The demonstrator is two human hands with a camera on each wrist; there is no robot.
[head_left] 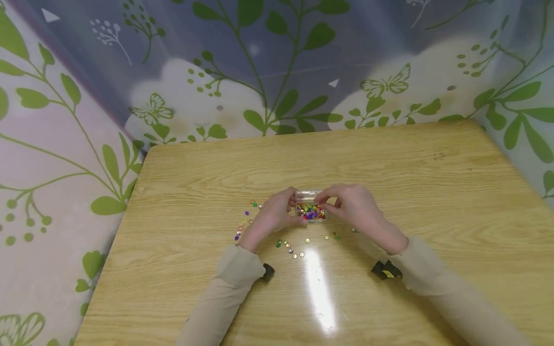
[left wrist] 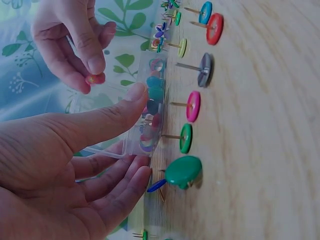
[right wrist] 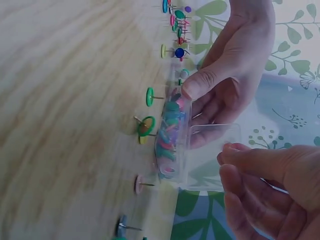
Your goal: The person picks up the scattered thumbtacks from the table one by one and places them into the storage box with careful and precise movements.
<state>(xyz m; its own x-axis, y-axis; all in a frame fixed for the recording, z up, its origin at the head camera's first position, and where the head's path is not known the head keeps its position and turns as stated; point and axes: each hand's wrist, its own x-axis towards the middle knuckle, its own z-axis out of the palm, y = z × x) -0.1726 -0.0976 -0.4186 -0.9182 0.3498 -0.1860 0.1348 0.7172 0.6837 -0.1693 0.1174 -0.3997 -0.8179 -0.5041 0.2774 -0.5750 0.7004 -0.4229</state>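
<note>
A small clear plastic box (head_left: 311,211) full of colourful thumbtacks stands on the table with its see-through lid (right wrist: 215,155) raised at the back. My left hand (head_left: 273,212) holds the box at its left side, the thumb across the front wall and the fingers behind. Over the box's right part, my right hand (head_left: 356,206) pinches a red thumbtack (left wrist: 95,79) between thumb and fingertips. Loose thumbtacks lie around the box, among them a green one (left wrist: 184,171), a pink one (left wrist: 193,106) and a grey one (left wrist: 205,70), several with their pins sticking out sideways.
The wood-grain table (head_left: 182,288) meets leaf-patterned curtains (head_left: 277,57) at the back and left. Scattered thumbtacks (head_left: 287,245) lie in front of the box, and more lie left of it near the left wrist. A dark wrist device (head_left: 386,270) sits under the right sleeve.
</note>
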